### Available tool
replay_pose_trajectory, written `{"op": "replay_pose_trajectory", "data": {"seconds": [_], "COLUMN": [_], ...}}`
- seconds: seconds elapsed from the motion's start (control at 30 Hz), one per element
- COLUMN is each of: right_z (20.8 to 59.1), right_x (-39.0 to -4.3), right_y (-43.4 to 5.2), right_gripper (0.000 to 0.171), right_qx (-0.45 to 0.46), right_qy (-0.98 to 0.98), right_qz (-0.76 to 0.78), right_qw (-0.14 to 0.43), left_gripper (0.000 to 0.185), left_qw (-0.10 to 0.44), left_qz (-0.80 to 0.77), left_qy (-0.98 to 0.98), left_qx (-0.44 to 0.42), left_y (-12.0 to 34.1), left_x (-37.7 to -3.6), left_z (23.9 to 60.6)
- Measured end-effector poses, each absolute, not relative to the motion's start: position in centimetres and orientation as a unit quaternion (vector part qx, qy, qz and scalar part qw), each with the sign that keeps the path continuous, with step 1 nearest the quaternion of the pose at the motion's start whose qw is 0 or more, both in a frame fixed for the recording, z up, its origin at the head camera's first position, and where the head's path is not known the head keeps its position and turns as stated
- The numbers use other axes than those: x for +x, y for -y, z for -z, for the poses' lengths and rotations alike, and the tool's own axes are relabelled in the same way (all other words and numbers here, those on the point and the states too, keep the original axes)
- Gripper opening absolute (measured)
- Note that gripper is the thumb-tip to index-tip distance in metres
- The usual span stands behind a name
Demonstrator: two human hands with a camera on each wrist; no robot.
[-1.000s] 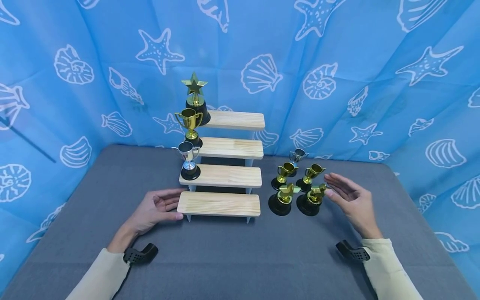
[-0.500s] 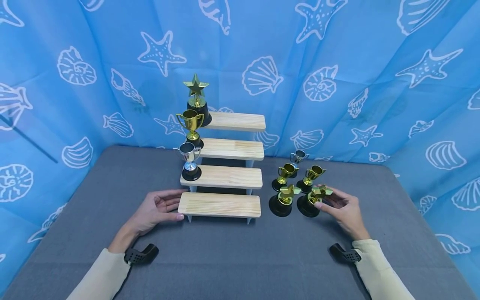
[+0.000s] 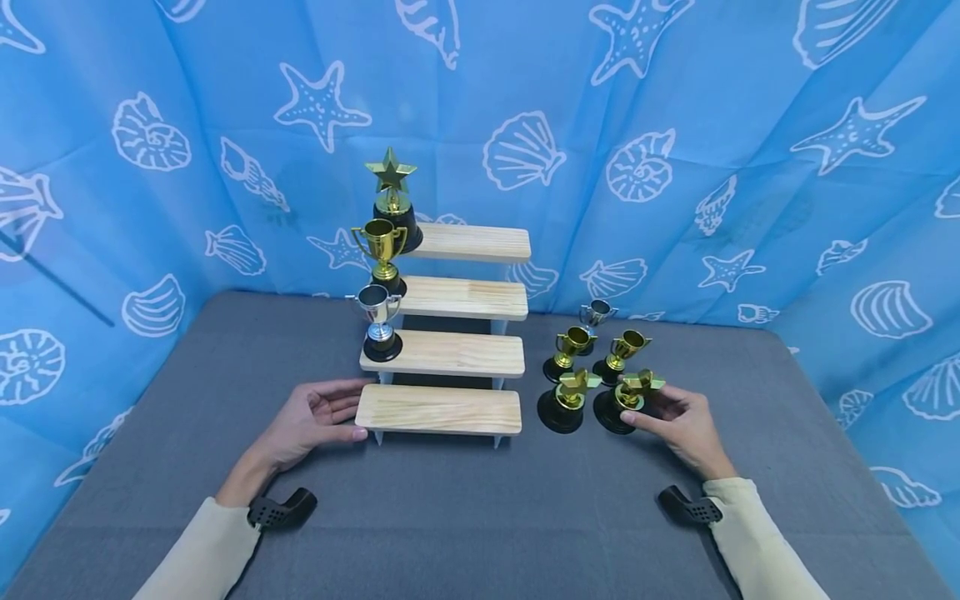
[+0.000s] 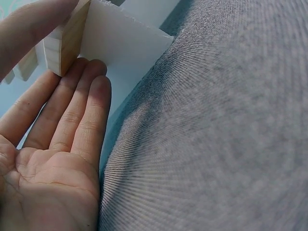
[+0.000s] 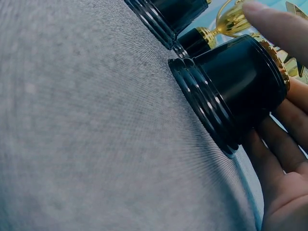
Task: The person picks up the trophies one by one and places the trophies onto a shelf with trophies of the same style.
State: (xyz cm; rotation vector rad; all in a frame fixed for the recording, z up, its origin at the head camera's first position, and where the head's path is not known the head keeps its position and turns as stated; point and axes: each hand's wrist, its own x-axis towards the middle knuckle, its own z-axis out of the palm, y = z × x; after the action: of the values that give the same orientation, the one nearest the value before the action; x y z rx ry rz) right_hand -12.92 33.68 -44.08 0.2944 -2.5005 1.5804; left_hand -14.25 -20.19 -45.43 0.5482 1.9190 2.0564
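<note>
My left hand (image 3: 315, 417) holds the left end of the lowest step of a wooden four-step display stand (image 3: 438, 408). In the left wrist view its fairly straight fingers (image 4: 91, 101) reach the board's end, with the thumb on the opposite side. My right hand (image 3: 678, 425) is around a gold star trophy (image 3: 641, 383) standing on the cloth, thumb in front and fingers behind. Its black base (image 5: 240, 77) fills the middle of the right wrist view. Beside it stands another star trophy (image 3: 572, 396).
Behind these are two gold cups (image 3: 573, 340) (image 3: 628, 343) and a silver cup (image 3: 596, 313). On the stand's left side, a star trophy (image 3: 392, 175), a gold cup (image 3: 382, 242) and a silver cup (image 3: 378, 308) occupy the upper steps. A blue shell-print curtain (image 3: 480, 100) hangs behind the grey table (image 3: 450, 517).
My right hand has moved left from beside the near right star trophy, and its thumb and fingers have closed around it. The left hand has stayed at the stand.
</note>
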Motion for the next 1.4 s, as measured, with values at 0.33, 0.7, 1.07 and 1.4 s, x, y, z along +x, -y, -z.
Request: {"op": "replay_pose_trajectory", "data": {"seconds": [0.33, 0.7, 1.07, 1.4], "right_z": [44.2, 44.1, 43.5, 42.3], "right_x": [-13.0, -13.0, -13.0, -12.7], "right_y": [-33.6, -33.4, -33.2, -33.4], "right_gripper": [0.048, 0.043, 0.039, 0.04], "right_qx": [0.096, 0.096, 0.089, 0.083], "right_qy": [0.861, 0.878, 0.881, 0.886], "right_qz": [-0.494, -0.464, -0.458, -0.45], "right_qw": [0.065, 0.067, 0.072, 0.073], "left_gripper": [0.075, 0.073, 0.072, 0.071], "left_qw": [0.14, 0.139, 0.135, 0.136], "left_qz": [-0.718, -0.717, -0.707, -0.712], "left_qy": [-0.654, -0.656, -0.668, -0.661], "left_qx": [0.193, 0.193, 0.191, 0.195], "left_y": [20.1, 20.1, 20.3, 20.2], "left_x": [-14.2, -14.1, -14.2, -14.3], "left_z": [45.2, 45.3, 45.5, 45.3]}}
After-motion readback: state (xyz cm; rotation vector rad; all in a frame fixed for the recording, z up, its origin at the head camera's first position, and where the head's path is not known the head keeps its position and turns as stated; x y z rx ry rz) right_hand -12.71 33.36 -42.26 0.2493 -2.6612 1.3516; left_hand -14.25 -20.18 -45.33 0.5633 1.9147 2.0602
